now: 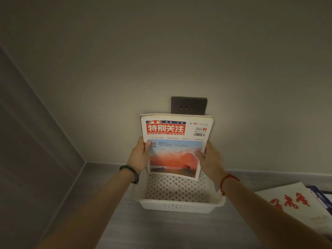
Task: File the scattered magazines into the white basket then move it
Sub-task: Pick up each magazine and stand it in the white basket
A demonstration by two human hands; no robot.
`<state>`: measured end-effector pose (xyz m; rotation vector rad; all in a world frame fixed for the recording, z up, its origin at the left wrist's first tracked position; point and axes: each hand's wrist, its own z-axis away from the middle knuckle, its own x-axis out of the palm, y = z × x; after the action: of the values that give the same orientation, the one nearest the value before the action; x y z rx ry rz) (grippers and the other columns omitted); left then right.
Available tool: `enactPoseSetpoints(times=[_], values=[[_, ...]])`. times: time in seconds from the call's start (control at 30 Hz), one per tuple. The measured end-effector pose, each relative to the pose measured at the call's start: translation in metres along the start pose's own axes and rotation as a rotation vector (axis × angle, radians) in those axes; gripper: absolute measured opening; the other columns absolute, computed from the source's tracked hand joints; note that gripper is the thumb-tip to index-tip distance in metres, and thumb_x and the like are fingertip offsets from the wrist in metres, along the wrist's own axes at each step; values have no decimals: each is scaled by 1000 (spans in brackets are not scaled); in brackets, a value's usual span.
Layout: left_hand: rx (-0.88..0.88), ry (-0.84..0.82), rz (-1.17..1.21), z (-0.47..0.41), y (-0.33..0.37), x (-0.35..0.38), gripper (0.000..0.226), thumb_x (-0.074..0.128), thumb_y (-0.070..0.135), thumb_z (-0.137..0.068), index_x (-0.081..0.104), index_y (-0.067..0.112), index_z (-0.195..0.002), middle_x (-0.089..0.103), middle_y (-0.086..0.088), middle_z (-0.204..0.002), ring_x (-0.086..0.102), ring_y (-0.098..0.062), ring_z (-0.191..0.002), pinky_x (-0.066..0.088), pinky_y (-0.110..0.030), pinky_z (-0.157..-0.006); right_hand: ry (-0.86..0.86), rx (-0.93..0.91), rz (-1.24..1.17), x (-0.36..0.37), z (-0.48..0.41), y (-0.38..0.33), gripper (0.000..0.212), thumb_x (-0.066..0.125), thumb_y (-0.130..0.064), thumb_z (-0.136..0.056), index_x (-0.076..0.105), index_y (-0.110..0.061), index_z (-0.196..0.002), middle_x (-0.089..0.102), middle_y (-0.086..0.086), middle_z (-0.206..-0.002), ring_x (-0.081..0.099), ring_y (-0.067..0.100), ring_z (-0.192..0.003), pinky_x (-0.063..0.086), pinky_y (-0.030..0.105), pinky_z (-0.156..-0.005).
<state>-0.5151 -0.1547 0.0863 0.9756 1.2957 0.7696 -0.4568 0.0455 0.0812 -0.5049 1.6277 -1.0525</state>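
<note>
I hold a small stack of magazines upright above the white perforated basket; the front cover has a red title block and a sunset picture. My left hand grips the stack's left edge and my right hand grips its right edge. The stack's lower edge hangs over the back of the basket, whose visible inside holds nothing. Another white magazine with red brush lettering lies on the floor at the right, over a blue-covered one.
The basket stands on a grey wood-grain floor against a pale wall. A dark wall socket sits just behind the stack's top. A grey panel forms a corner on the left.
</note>
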Motion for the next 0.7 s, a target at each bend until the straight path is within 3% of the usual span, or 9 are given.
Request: enactPoseSetpoints(times=[0.17,0.4,0.47,0.6,0.7], values=[[17,-6,-36,0,-4,-3,33,31,26,-97,42,13,-125,55,-8,-127,51,-23,-115,45,-38,-97,-5,-41,70,-6,-1,8,26,56,-13,-86,56,-10,-113,66,6,-113,54,12,-83,42,22,-73],[4,18,-7,4,0,-1,31,38,29,-94,39,11,-120,54,-1,-114,51,-15,-101,47,-25,-77,-33,24,0,-11,2,11,23,60,-15,-84,56,-10,-106,63,2,-102,56,13,-81,42,18,-68],[-23,69,30,9,-1,-4,33,41,30,-93,37,13,-122,51,1,-109,51,-15,-97,45,-18,-65,-34,57,-18,-20,5,13,25,61,-14,-84,54,-11,-108,58,-1,-97,54,14,-83,41,19,-69],[-28,283,23,26,-1,-7,33,44,30,-92,39,14,-120,48,1,-107,49,-15,-94,41,-18,-65,25,88,-66,-49,22,21,25,61,-7,-82,58,-13,-106,61,2,-93,58,14,-76,42,11,-59],[93,374,58,54,4,-2,16,42,26,-93,43,19,-107,50,8,-93,51,-5,-78,36,-15,-60,54,113,-187,-80,51,34,21,59,1,-81,61,-14,-95,66,10,-92,65,23,-79,54,27,-70]])
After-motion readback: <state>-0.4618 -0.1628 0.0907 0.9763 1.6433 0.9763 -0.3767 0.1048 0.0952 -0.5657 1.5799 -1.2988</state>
